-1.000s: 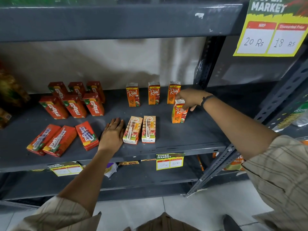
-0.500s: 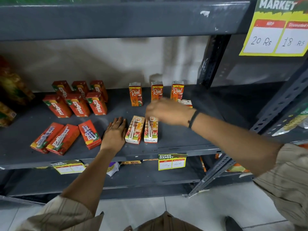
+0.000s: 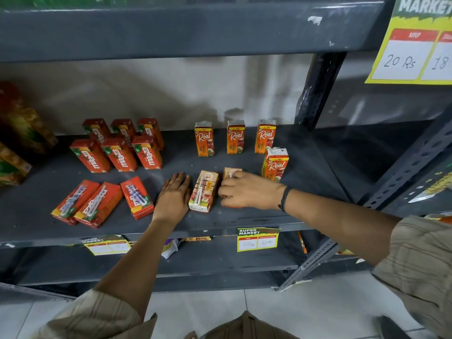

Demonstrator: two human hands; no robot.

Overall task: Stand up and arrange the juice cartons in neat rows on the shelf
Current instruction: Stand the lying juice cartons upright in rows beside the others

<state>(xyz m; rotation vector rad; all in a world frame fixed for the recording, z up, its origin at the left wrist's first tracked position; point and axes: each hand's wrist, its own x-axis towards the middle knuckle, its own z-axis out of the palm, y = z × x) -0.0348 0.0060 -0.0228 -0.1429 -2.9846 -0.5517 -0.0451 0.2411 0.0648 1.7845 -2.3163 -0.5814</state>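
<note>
**Desk:** What does the head camera show on the shelf (image 3: pixel 244 217)?

**Photographer:** A person leans over a grey metal shelf of juice cartons. The right hand (image 3: pixel 247 190) lies on top of a flat-lying Real carton (image 3: pixel 231 172), fingers curled down around its sides; most of the carton is hidden under the hand. The left hand (image 3: pixel 175 195) rests flat and open on the shelf board, holding nothing, its edge just beside another lying Real carton (image 3: pixel 203 191) that shows its straw.

**Desk:** And the rest of the stock?

**Photographer:** Three Real cartons (image 3: pixel 235 137) stand upright in a row at the far side, and a fourth upright Real carton (image 3: pixel 275 167) stands nearer, at the right end, just beyond the right wrist. To the left, six Maaza cartons (image 3: pixel 119 145) stand in two rows of three. Three more Maaza cartons (image 3: pixel 100 200) lie flat near the front edge, straws up. A yellow price tag (image 3: pixel 258 239) hangs from the shelf's front lip, below the right hand.
</note>
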